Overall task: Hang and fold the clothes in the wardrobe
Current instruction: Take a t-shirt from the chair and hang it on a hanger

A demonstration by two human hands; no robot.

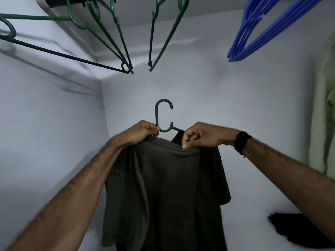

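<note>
A dark olive shirt [168, 187] is held up in the middle of the view, inside a pale-walled wardrobe [54, 124], and it is draped over a green hanger [163, 115] whose hook rises clear above the collar, open side turned to the right. The left hand [145, 131] is curled tight at the base of that hook, the stem pinched between thumb and fingers, with the shirt's left shoulder bunched just beneath the knuckles. The right hand [201, 135] is closed too, fingers folded down, and the collar edge is pinched between the fingertips just beside the hanger's sloping right arm; whether the hanger itself is also gripped there cannot be told. A black band [242, 142] is worn on the right wrist. The fabric hangs straight down from both grips, one short sleeve flaring out to the right, the hem lost below the bottom edge. Overhead, a cluster of empty green hangers [108, 38] is seen dangling from a dark rail [58, 1] at the top left, and a bunch of blue hangers [257, 33] is hung to the upper right. A pale greenish garment [326, 105] is glimpsed at the far right edge, blurred. Down at the lower right, a black cloth [297, 230] lies on the white wardrobe floor, well apart from the held shirt.
</note>
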